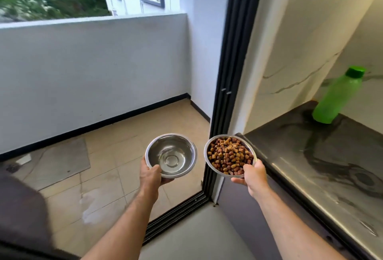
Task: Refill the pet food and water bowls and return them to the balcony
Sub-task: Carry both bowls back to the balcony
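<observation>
My left hand (150,174) grips the near rim of a steel water bowl (171,154) with clear water in its bottom. It is held level in the air over the balcony's tiled floor (116,135). My right hand (251,178) holds a second steel bowl (229,155) by its near rim, thumb on the edge. This food bowl is full of brown and tan kibble. It hovers in front of the black sliding-door frame (230,73), beside the counter's corner. The two bowls are side by side, a small gap apart.
A dark stone counter (310,156) runs along the right with a green bottle (337,95) standing at its back. The door track (176,214) crosses the floor below my arms. A grey mat (62,162) and a wet patch (93,201) lie on the balcony tiles. White parapet wall (93,68) behind.
</observation>
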